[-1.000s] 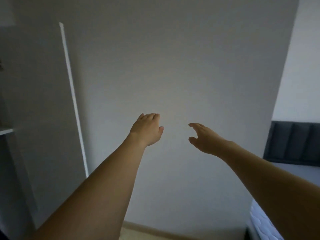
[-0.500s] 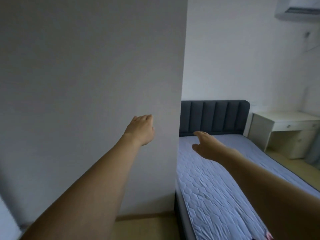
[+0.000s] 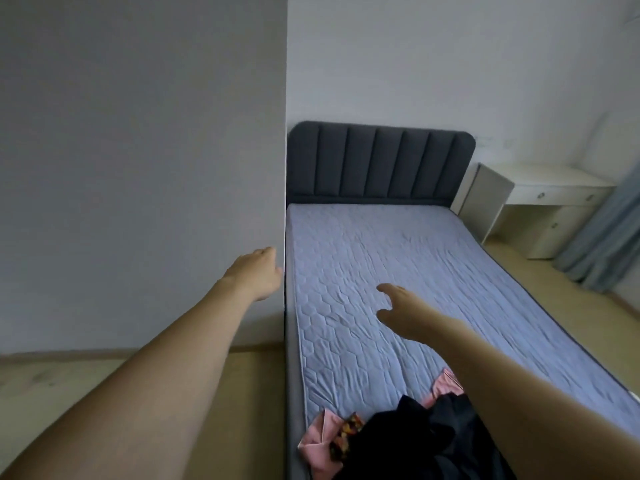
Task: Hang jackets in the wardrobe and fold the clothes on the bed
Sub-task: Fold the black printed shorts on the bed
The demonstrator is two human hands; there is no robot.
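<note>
Clothes pile [image 3: 408, 441] on bed [image 3: 381, 271] near end; headboard [image 3: 377, 164] behind; wall panel [image 3: 138, 168] left; desk [image 3: 540, 199] right of headboard.

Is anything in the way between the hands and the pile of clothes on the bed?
Nothing visible blocks them. The clothes pile lies at the near end of the bed, under the right forearm. Both the left hand and right hand are empty, extended beyond it.
</note>
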